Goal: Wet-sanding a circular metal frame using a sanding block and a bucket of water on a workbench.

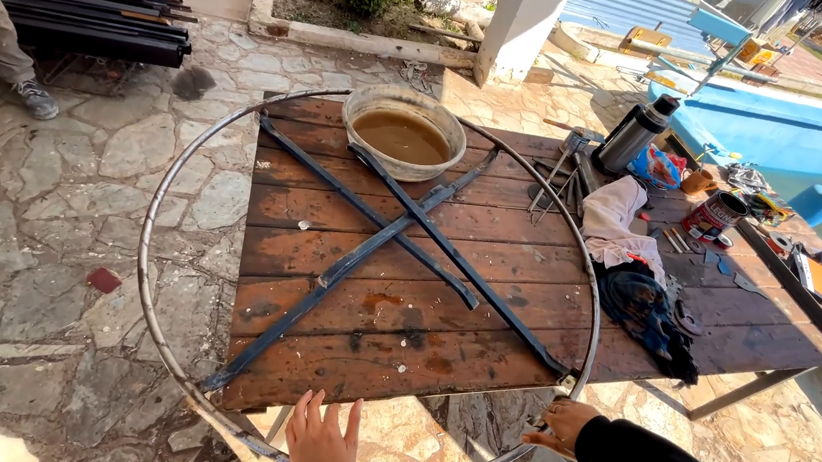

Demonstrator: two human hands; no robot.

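Left hand (321, 440), fingers spread flat, rests against near arc of metal ring (146, 321); right hand (565, 424) pinches ring at near-right, beside desk (332, 215) edge.

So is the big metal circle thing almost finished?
Partly. Two dark flat bars already lie crossed inside the metal ring on the wooden table. The left hand and right hand rest at the ring's near edge. Whether the bars are joined to the ring can't be seen, so fixing them probably remains.
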